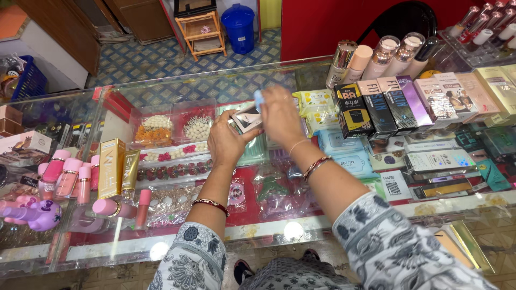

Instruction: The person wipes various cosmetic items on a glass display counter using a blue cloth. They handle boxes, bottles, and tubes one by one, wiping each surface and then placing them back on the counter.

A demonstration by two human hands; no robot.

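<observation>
Here the left hand (228, 140) closes its fingers around a small flat box (247, 119) with a dark face, tilting it up above the glass desk (177, 86), seemingly so its upper edge lies open to the other hand. The right hand (280, 115) sits just above and touching that box, fingers pinched on a small pale blue piece (259, 100), blurred, so what it is I cannot tell. Beyond the right hand stands a row of upright cosmetic boxes (387, 104); left of the left hand stand pink tubes (67, 177).

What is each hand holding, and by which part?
Left hand grips a small box by its lower end; right hand pinches a pale blue item.
</observation>
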